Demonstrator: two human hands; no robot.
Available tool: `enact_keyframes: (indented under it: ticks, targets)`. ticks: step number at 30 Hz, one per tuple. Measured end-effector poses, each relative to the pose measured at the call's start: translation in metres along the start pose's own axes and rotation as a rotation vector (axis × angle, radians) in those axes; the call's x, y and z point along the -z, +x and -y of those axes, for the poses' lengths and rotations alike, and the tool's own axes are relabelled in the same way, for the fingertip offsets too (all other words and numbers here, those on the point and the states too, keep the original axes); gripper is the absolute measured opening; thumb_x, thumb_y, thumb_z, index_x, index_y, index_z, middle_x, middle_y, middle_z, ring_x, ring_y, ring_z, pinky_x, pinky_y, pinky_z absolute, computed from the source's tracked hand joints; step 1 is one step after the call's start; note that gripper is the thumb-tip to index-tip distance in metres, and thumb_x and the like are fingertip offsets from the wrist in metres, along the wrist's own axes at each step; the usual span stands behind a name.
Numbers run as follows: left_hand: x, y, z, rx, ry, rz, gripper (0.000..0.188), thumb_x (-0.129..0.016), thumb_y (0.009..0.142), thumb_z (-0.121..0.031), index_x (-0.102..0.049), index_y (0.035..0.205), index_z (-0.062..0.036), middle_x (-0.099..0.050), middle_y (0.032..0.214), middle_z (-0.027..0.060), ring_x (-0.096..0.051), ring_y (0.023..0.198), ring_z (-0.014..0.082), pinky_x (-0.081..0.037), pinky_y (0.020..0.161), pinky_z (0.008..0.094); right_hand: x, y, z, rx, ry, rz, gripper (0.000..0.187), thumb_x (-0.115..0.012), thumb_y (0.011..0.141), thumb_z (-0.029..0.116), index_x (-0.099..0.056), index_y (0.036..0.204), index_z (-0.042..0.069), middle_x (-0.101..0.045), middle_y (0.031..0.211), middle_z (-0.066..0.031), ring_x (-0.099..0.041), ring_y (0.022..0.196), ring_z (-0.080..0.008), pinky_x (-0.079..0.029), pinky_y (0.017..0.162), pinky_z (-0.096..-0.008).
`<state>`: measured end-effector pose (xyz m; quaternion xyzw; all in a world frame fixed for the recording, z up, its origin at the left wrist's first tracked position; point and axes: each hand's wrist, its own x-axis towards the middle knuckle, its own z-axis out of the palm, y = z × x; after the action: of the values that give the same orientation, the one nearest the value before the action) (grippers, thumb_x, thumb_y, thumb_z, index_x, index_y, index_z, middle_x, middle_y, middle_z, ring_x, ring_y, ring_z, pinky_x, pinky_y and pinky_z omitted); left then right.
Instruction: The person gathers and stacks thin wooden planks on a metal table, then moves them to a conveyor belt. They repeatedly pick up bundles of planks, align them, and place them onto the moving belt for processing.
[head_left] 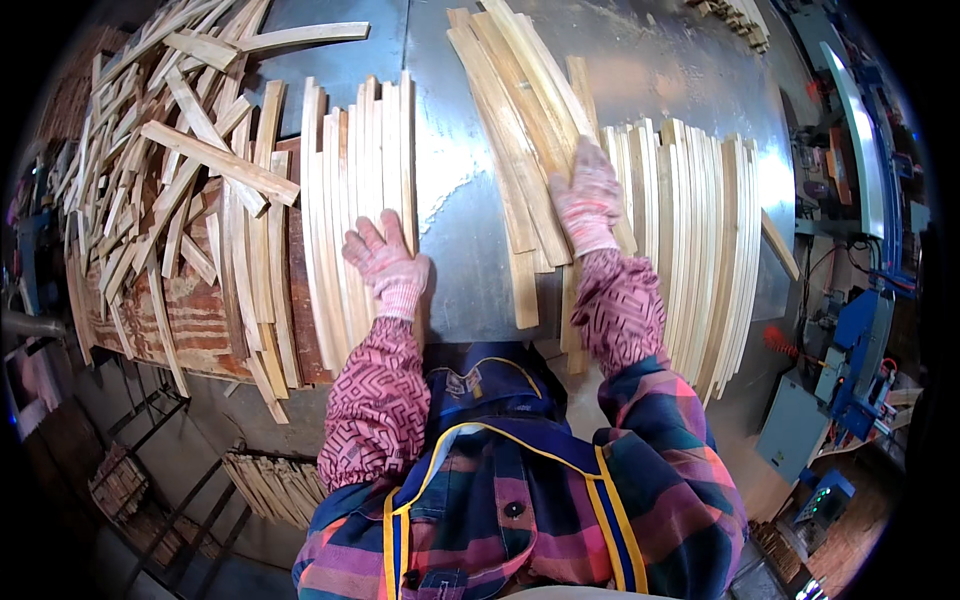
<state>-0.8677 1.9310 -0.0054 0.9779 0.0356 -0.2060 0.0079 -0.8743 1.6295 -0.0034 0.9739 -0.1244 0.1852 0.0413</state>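
My left hand (387,262), in a pale glove with reddish stains, lies with its fingers spread on a row of thin wooden strips (350,170) set side by side. My right hand (587,200), gloved alike, rests with its fingers stretched forward and its thumb apart on a wooden strip (548,65). That strip slants away from me across several loose, overlapping strips (500,130). Right of this hand stands a wider row of strips (690,220), packed closely together. The underside of my right fingers is hidden.
A jumbled heap of wooden strips (150,180) covers a reddish-brown board (180,320) at the left. The rows lie on a shiny metal table (455,270). More strips (275,485) are stacked below on the left. Blue-grey machinery (800,415) stands at the right.
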Motion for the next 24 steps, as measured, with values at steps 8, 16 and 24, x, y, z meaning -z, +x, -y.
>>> enact_keyframes:
  ticks: [8,16,24]
  targets:
    - [-0.015,-0.006,0.021,-0.066,0.114,-0.097,0.09,-0.066,0.083,-0.048,-0.024,0.155,-0.0139,-0.02,0.158,0.0262,-0.014,0.146,0.0496,-0.004,0.118,0.0612,0.059,0.059,-0.012,-0.435,0.08,1.033,0.072,-0.059,0.09,0.045,-0.035,0.148,0.009,-0.058,0.125,-0.0195,-0.061,0.113,-0.0325,-0.054,0.093,-0.0444]
    - [-0.004,-0.008,0.018,-0.095,0.033,-0.109,0.083,-0.064,0.085,-0.043,-0.028,0.154,-0.0144,-0.019,0.159,0.0249,-0.014,0.146,0.0495,-0.003,0.118,0.0617,0.04,0.002,-0.005,-0.269,-0.076,0.824,0.084,-0.063,0.089,0.039,-0.021,0.155,0.012,-0.05,0.135,-0.0195,-0.051,0.126,-0.032,-0.045,0.107,-0.038]
    - [-0.004,-0.014,0.022,-0.117,0.06,-0.1,0.073,-0.059,0.089,-0.043,-0.029,0.154,-0.0288,-0.019,0.16,0.025,-0.013,0.147,0.0486,-0.003,0.117,0.0639,0.09,-0.035,0.052,-0.43,0.636,0.819,0.06,-0.057,0.091,0.026,-0.039,0.144,0.003,-0.054,0.138,-0.0216,-0.057,0.122,-0.0284,-0.046,0.103,-0.0339]
